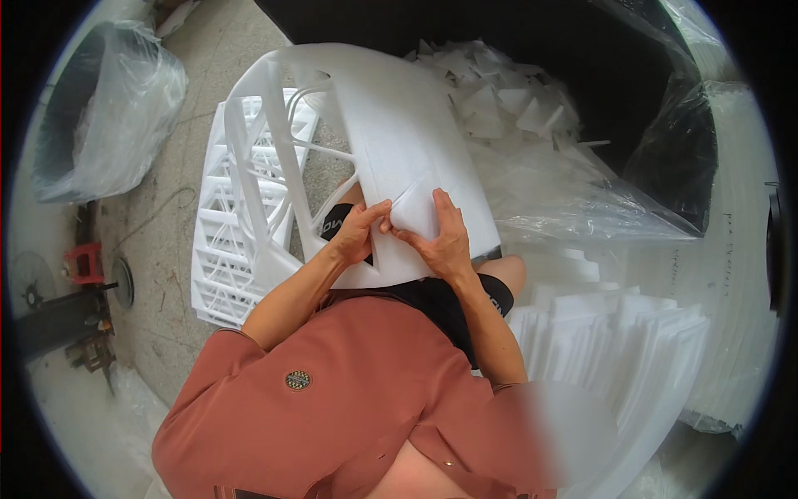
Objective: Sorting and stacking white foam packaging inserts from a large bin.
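A large white foam sheet [391, 133] with triangular cut-outs rests across my lap and curls away from me. My left hand [359, 231] pinches the sheet's near part, thumb and fingers closed on it. My right hand [445, 237] grips the same spot from the right, pressing on a small foam piece [413, 212] still set in the sheet. The two hands almost touch each other.
A stack of cut-out white foam frames [229, 241] lies on the concrete floor at my left. A big black bag [582, 50] holds several loose foam scraps [507, 108]. Stacked foam sheets [632, 349] stand at my right. A clear-bagged bin [100, 108] is far left.
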Action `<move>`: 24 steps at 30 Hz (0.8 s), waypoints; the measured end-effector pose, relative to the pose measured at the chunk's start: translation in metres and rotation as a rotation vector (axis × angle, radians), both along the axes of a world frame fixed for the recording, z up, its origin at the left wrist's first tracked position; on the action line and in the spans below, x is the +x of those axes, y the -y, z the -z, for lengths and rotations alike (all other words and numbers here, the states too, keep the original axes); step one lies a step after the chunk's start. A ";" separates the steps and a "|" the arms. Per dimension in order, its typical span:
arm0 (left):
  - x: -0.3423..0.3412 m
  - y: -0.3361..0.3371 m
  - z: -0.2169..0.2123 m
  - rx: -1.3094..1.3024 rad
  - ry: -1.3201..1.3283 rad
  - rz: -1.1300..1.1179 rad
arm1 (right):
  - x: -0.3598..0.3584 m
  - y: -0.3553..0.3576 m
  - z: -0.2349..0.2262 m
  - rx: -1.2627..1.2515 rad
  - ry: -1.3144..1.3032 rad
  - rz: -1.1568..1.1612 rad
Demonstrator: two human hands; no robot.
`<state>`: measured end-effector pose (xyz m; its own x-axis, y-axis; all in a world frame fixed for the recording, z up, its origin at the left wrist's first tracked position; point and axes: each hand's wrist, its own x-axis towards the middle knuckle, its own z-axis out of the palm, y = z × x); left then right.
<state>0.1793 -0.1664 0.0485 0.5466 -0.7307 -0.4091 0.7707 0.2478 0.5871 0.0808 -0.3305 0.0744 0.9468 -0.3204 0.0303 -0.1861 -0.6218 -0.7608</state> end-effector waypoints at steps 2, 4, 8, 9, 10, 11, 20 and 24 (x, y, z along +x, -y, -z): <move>0.000 0.002 -0.006 -0.005 0.005 0.008 | -0.003 0.000 0.003 0.000 0.039 0.007; -0.001 0.003 -0.012 -0.007 0.008 0.013 | -0.007 0.004 0.012 -0.069 0.146 -0.053; 0.001 0.005 -0.014 0.012 0.020 0.034 | -0.001 0.002 0.014 0.035 0.124 -0.112; 0.002 0.005 -0.014 0.018 0.031 0.052 | 0.002 -0.002 0.012 0.100 0.118 -0.078; 0.006 0.007 -0.015 0.018 0.030 0.058 | 0.004 -0.003 0.009 0.164 0.111 -0.044; 0.013 0.010 -0.017 0.024 0.118 0.090 | 0.008 0.000 0.008 0.164 0.111 -0.037; 0.116 0.067 -0.102 -0.257 0.567 0.171 | 0.102 0.071 -0.097 -0.145 0.425 -0.041; 0.140 0.087 -0.113 -0.286 0.611 0.191 | 0.122 0.095 -0.122 -0.351 0.527 -0.098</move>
<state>0.3193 -0.2529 0.1615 0.4685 -0.8700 0.1536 0.3684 0.3504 0.8611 0.2023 -0.4253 0.1968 0.8008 -0.1196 0.5868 0.2277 -0.8455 -0.4830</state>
